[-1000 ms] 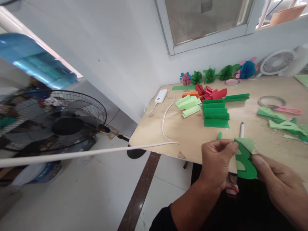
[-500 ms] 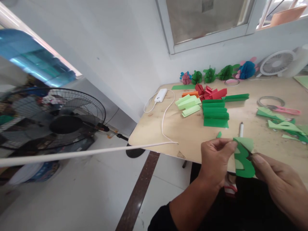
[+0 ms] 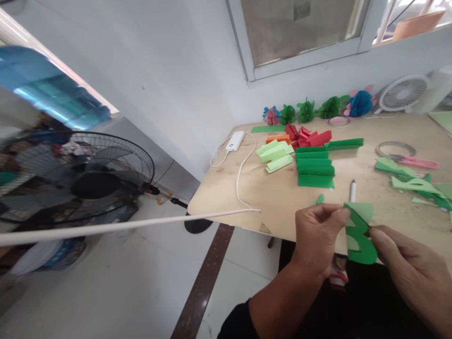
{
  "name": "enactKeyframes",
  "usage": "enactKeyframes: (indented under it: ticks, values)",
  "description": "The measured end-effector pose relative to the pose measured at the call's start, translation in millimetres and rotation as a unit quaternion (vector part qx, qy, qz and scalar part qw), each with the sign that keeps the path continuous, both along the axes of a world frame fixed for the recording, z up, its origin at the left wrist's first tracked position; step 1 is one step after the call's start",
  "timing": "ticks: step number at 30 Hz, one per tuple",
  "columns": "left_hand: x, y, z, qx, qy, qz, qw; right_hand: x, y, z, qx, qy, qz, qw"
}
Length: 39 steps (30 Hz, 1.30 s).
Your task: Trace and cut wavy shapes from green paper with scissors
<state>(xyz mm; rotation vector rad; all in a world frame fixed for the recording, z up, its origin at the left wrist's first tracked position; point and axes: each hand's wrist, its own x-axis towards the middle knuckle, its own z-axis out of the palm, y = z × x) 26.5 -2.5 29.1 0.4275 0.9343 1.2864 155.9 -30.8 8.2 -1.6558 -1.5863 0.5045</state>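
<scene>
A dark-green paper cutout (image 3: 363,254) with a curved, wavy right edge is held up over the table's front edge. A light-green paper piece (image 3: 363,211) shows at its top, with paler patches along the left side. My left hand (image 3: 319,235) pinches the cutout's upper left edge between thumb and fingers. On the other side, my right hand (image 3: 406,259) is closed at the notch in the curved edge, its thumb on the paper; the fingers behind are hidden. A white marker (image 3: 353,190) lies just beyond the cutout, near a small green scrap (image 3: 320,198).
Folded green strips (image 3: 314,167), light-green strips (image 3: 275,153) and red pieces (image 3: 307,136) lie on the table. Pink-handled scissors (image 3: 420,162) rest by paper scraps (image 3: 413,183). Paper figures (image 3: 330,107) line the wall. A white cable (image 3: 141,223) crosses at left, before a floor fan (image 3: 95,183).
The cutout has shifted slightly right and down with both hands still on it. The view has moved a little; things on the table lie as before.
</scene>
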Motion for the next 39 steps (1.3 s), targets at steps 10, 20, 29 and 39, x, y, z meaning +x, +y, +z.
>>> enactKeyframes:
  ticks: [10, 20, 29, 39]
  values:
    - [0, 1, 1.4, 0.009, -0.006, 0.0, 1.0, -1, -1, -2.0, -0.006, 0.003, -0.017, 1.0]
    - [-4, 1, -1.0, 0.005, -0.004, -0.007, 1.0, 0, -2, -1.6, -0.005, 0.005, 0.008, 1.0]
    - [-6, 0, -2.1, 0.021, 0.015, -0.01, 1.0, 4, -2, -6.5, 0.087, -0.052, 0.015, 0.995]
    - [-12, 1, -6.5, 0.081, 0.086, -0.034, 0.992, 1, 1, -0.7, 0.147, -0.094, 0.022, 0.984]
